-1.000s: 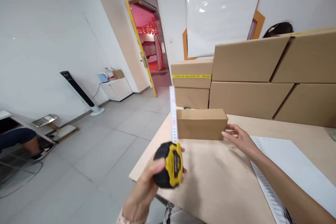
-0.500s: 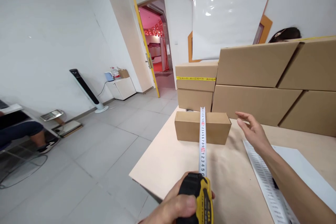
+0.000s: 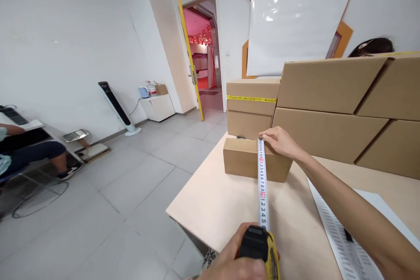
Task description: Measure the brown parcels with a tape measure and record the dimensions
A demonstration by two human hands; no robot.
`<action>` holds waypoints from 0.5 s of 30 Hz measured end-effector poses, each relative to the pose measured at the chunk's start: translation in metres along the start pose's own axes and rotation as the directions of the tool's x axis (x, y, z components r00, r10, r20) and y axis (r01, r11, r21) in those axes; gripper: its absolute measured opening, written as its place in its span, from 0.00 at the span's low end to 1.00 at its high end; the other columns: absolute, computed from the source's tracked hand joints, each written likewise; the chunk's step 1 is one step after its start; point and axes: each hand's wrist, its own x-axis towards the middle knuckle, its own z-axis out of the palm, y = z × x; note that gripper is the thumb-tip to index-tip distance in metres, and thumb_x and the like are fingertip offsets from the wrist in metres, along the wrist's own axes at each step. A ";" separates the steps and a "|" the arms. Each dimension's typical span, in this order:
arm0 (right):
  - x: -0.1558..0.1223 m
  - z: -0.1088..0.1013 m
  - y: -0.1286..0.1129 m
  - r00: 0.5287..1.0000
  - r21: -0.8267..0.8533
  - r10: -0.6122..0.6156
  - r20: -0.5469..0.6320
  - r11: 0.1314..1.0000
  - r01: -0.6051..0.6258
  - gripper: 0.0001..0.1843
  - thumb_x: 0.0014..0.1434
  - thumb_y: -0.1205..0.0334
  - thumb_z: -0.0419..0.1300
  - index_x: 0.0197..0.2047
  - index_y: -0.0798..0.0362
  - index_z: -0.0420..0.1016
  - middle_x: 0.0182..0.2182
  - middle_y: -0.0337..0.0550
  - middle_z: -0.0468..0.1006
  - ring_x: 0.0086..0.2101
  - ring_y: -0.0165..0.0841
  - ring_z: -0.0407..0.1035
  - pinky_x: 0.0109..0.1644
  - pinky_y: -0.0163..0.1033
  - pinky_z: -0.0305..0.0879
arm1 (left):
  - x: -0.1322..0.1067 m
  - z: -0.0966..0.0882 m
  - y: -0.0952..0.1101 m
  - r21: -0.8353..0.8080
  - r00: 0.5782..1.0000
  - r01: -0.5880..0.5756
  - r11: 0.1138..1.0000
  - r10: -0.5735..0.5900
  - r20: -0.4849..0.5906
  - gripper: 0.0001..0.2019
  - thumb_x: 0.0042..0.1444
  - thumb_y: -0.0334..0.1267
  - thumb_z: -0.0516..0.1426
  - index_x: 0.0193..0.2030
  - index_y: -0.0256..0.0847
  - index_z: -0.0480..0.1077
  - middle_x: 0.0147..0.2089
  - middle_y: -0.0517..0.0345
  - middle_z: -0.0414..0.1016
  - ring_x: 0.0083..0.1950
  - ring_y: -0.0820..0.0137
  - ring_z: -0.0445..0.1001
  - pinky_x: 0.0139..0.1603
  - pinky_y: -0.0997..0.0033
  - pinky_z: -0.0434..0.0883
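My left hand [image 3: 238, 253] is closed around a yellow and black tape measure [image 3: 260, 247] at the bottom of the view. Its white blade [image 3: 263, 183] runs out forward, over a small brown cardboard box [image 3: 241, 159] near the table's left edge. At the blade's far end, the fingers of my right hand [image 3: 278, 140] pinch the tip, just above the back of the box top. Part of the box's right side lies behind that hand and wrist. Printed sheets [image 3: 337, 227] lie under my right forearm, with a dark object [image 3: 348, 235] on them.
Large cardboard boxes [image 3: 328, 131] are stacked along the back of the table [image 3: 210, 201]; a person's head [image 3: 372, 47] shows above them. The table's left edge drops to a tiled floor. At far left sits another person [image 3: 36, 157] near a platform scale [image 3: 95, 155].
My right hand has moved left and forward from beside the box and taken hold of the blade's tip. The view has shifted slightly left.
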 end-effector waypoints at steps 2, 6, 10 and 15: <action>0.001 0.000 -0.001 0.999 0.002 -0.017 0.030 1.000 0.017 0.20 0.64 0.57 0.48 0.37 0.48 0.82 0.41 0.43 0.83 0.44 0.42 0.70 0.50 0.46 0.63 | 0.004 -0.005 -0.007 0.013 1.000 0.007 1.000 -0.006 -0.012 0.32 0.40 0.42 0.68 0.54 0.42 0.67 0.49 0.50 0.74 0.50 0.60 0.73 0.53 0.59 0.63; 0.000 -0.002 -0.003 0.995 0.001 -0.012 0.096 1.000 0.012 0.20 0.64 0.58 0.48 0.38 0.48 0.83 0.39 0.43 0.83 0.44 0.42 0.70 0.49 0.45 0.63 | 0.011 -0.012 -0.022 -0.029 1.000 0.000 1.000 0.001 0.020 0.31 0.43 0.41 0.68 0.55 0.42 0.66 0.48 0.47 0.77 0.49 0.60 0.75 0.55 0.57 0.64; 0.001 -0.002 -0.002 0.987 0.003 -0.023 0.160 1.000 0.023 0.20 0.64 0.59 0.48 0.40 0.48 0.83 0.41 0.44 0.82 0.45 0.42 0.70 0.49 0.45 0.64 | 0.013 -0.006 -0.021 -0.123 0.998 -0.041 0.992 0.046 0.037 0.29 0.44 0.43 0.69 0.53 0.41 0.67 0.47 0.44 0.77 0.50 0.57 0.75 0.55 0.55 0.66; 0.001 0.001 0.004 0.986 0.076 -0.019 0.167 0.997 0.006 0.19 0.64 0.58 0.49 0.43 0.47 0.82 0.45 0.44 0.81 0.47 0.42 0.72 0.53 0.47 0.64 | 0.017 0.003 -0.013 -0.140 0.999 -0.011 0.990 0.016 0.038 0.23 0.46 0.40 0.68 0.49 0.40 0.70 0.47 0.47 0.77 0.46 0.62 0.76 0.51 0.58 0.67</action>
